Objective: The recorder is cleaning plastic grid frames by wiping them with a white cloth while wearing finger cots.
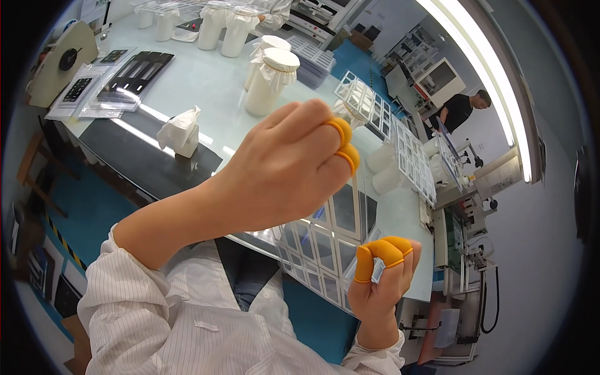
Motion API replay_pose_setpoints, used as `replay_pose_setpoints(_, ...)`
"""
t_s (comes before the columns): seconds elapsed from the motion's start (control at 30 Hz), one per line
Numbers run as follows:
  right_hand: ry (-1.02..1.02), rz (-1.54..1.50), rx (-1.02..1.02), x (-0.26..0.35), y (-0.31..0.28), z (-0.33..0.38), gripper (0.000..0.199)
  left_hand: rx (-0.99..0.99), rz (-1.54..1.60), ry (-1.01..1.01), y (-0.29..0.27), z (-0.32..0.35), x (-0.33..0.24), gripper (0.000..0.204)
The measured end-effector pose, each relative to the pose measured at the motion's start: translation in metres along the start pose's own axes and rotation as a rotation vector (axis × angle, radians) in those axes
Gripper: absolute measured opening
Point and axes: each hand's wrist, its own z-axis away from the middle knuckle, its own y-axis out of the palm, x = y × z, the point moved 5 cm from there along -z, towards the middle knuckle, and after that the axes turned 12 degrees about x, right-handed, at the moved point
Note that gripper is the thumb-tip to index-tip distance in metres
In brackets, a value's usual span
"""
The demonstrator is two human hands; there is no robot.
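Head view shows the right hand (382, 275) with its grip pinched on a small clear part (377, 270) above the compartment tray (325, 250) on the desk (206, 81), left hand (284, 169) curled, contents unseen; best handled by fingertips only.

Premises: an electronics assembly cleanroom or production lab. Evidence: long pale table (206, 81) carrying gridded component trays (409, 156) and cloth-covered white containers (270, 75); striped anti-static smock sleeve (144, 312); orange finger cots (342, 140) worn on the fingers; blue floor (94, 206); strip ceiling lighting (494, 81); bench machinery (465, 219) at right
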Motion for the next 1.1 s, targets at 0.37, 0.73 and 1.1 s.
replay_pose_setpoints(0.37,0.146,-0.028,-0.092,-0.029,0.003,-0.007,0.011,-0.011,0.527,-0.24,0.03,0.033,-0.019,0.044)
replay_pose_setpoints(0.73,0.099,-0.039,-0.108,-0.028,0.005,-0.009,0.011,-0.059,0.312,-0.337,0.025,-0.003,0.018,0.042)
replay_pose_setpoints(1.1,0.042,-0.03,-0.076,-0.017,0.009,-0.002,0.012,-0.167,-0.033,0.043,0.02,-0.006,0.009,0.028)
